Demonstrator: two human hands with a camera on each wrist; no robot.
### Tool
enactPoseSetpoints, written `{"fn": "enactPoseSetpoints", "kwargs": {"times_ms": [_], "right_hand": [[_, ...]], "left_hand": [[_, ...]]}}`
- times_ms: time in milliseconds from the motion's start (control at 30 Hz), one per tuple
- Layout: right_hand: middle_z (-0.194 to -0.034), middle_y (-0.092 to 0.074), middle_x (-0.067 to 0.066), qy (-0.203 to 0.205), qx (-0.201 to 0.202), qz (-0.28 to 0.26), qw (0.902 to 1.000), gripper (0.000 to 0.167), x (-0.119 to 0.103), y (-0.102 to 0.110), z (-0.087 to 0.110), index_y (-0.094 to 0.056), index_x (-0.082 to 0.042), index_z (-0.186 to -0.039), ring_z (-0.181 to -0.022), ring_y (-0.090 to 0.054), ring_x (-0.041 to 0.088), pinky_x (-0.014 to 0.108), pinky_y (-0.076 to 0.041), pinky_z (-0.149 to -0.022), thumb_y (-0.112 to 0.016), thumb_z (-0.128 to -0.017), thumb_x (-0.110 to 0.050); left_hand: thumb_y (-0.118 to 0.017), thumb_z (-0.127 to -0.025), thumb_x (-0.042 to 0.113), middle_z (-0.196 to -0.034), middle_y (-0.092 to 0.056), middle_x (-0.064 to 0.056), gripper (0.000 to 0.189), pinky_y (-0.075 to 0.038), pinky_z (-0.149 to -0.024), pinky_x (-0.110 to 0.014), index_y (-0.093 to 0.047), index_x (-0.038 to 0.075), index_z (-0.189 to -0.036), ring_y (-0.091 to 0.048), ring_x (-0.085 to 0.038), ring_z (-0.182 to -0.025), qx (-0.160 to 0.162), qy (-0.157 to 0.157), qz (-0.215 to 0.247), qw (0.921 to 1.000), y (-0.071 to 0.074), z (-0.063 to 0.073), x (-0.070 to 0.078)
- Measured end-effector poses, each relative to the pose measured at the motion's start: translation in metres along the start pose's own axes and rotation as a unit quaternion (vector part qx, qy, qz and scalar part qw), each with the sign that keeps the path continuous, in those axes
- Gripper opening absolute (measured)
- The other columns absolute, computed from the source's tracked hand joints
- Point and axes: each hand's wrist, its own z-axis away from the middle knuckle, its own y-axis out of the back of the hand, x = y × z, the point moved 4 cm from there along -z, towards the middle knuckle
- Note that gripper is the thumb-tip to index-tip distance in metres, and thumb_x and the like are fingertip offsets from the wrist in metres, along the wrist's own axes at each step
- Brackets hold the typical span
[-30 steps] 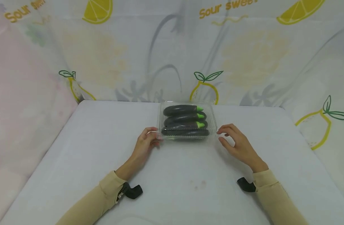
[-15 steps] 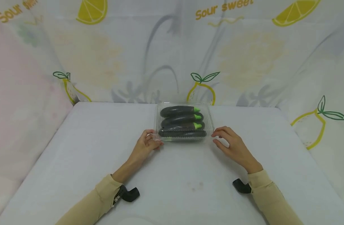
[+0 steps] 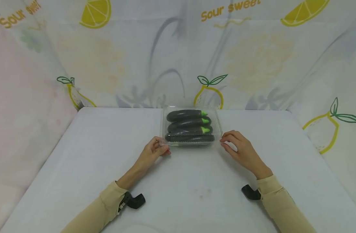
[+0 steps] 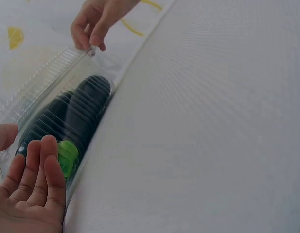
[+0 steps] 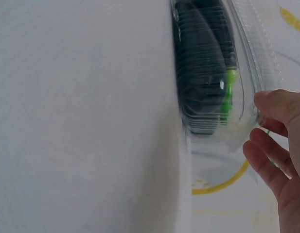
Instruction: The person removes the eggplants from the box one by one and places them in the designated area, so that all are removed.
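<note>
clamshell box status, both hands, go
Left hand pinching near-left corner of clear clamshell box, right hand pinching near-right corner. Lid closed, eggplants inside. Nothing in the way.

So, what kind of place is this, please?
Probably a staged tabletop set, not a real kitchen: a white table is enclosed by a lemon-print cloth backdrop, and only a clear plastic box of dark eggplants stands on it, between the left hand and right hand.
</note>
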Motion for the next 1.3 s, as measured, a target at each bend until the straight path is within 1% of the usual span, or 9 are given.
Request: {"fn": "enactPoseSetpoints", "kwargs": {"times_ms": [167,267,367,533,767,933,1033,1133,1300], "right_hand": [[-0.099,-0.062,0.006,0.021,0.019,0.012,0.9995,0.027,-0.003,0.002,-0.002,-0.065,-0.007,-0.09,-0.094,-0.056,0.017,0.015,-0.042,-0.083,-0.077,-0.07,0.008],[-0.097,-0.063,0.005,0.022,0.026,0.016,0.9993,0.027,-0.004,0.003,-0.003,-0.065,-0.007,-0.089,-0.094,-0.055,0.017,0.017,-0.042,-0.085,-0.076,-0.07,0.008],[-0.096,-0.063,0.003,0.019,0.027,0.018,0.9993,0.025,-0.003,0.003,-0.004,-0.065,-0.007,-0.089,-0.095,-0.055,0.017,0.018,-0.041,-0.086,-0.075,-0.071,0.008],[-0.096,-0.063,0.003,0.017,0.028,0.017,0.9993,0.025,-0.004,0.002,-0.003,-0.065,-0.006,-0.09,-0.094,-0.056,0.017,0.017,-0.041,-0.086,-0.074,-0.072,0.008],[-0.094,-0.062,0.002,0.007,0.017,0.024,0.9995,0.02,-0.004,-0.002,-0.004,-0.064,-0.006,-0.09,-0.093,-0.056,0.017,0.017,-0.04,-0.084,-0.072,-0.076,0.005],[-0.092,-0.061,0.003,0.039,0.024,0.046,0.9979,0.023,-0.007,-0.003,-0.005,-0.063,-0.005,-0.09,-0.089,-0.055,0.017,0.021,-0.042,-0.08,-0.074,-0.073,0.007],[-0.092,-0.061,0.004,0.057,0.034,0.059,0.996,0.024,-0.008,-0.004,-0.006,-0.064,-0.004,-0.09,-0.088,-0.055,0.018,0.022,-0.043,-0.078,-0.075,-0.071,0.006],[-0.092,-0.061,0.005,0.052,0.033,0.068,0.9957,0.023,-0.01,-0.005,-0.005,-0.065,-0.005,-0.092,-0.088,-0.055,0.018,0.022,-0.044,-0.077,-0.076,-0.073,0.003],[-0.095,-0.059,0.007,0.022,0.031,0.082,0.9959,0.024,-0.01,-0.006,-0.005,-0.065,-0.005,-0.094,-0.088,-0.055,0.021,0.027,-0.045,-0.073,-0.078,-0.073,-0.002]], "left_hand": [[-0.06,-0.093,0.018,-0.102,-0.063,-0.015,0.025,-0.053,-0.08,-0.025,-0.046,0.005,-0.11,-0.066,-0.009,-0.084,-0.008,-0.011,-0.001,0.9999,0.0,-0.001,0.0],[-0.059,-0.093,0.017,-0.1,-0.064,-0.013,0.024,-0.053,-0.079,-0.025,-0.047,0.005,-0.109,-0.067,-0.01,-0.083,-0.014,-0.02,0.005,0.9997,0.001,-0.002,-0.001],[-0.059,-0.093,0.016,-0.095,-0.065,-0.006,0.021,-0.054,-0.079,-0.025,-0.048,0.005,-0.108,-0.067,-0.01,-0.082,-0.019,-0.025,0.013,0.9994,0.001,-0.004,-0.002],[-0.059,-0.093,0.013,-0.09,-0.065,0.001,0.023,-0.055,-0.08,-0.026,-0.048,-0.001,-0.107,-0.068,-0.01,-0.08,-0.026,-0.024,0.02,0.9992,0.002,-0.004,-0.003],[-0.056,-0.095,0.015,-0.088,-0.066,0.0,0.024,-0.055,-0.08,-0.029,-0.048,-0.005,-0.107,-0.068,-0.012,-0.082,-0.014,-0.02,0.028,0.9993,0.003,-0.003,-0.002],[-0.052,-0.097,0.022,-0.085,-0.064,0.001,0.037,-0.056,-0.079,-0.03,-0.045,-0.012,-0.11,-0.065,-0.012,-0.082,0.01,-0.01,0.044,0.9989,0.001,-0.003,0.001],[-0.052,-0.098,0.022,-0.083,-0.064,0.001,0.038,-0.055,-0.076,-0.028,-0.046,-0.014,-0.11,-0.065,-0.011,-0.079,0.033,0.001,0.043,0.9985,0.0,-0.003,0.002],[-0.051,-0.098,0.021,-0.081,-0.063,0.001,0.033,-0.054,-0.073,-0.026,-0.05,-0.01,-0.105,-0.064,-0.011,-0.075,0.068,0.015,0.041,0.9967,-0.001,-0.002,0.003],[-0.05,-0.097,0.018,-0.076,-0.061,0.0,0.026,-0.052,-0.07,-0.026,-0.053,-0.007,-0.102,-0.062,-0.012,-0.071,0.132,0.043,0.057,0.9886,-0.007,0.001,0.005]]}}
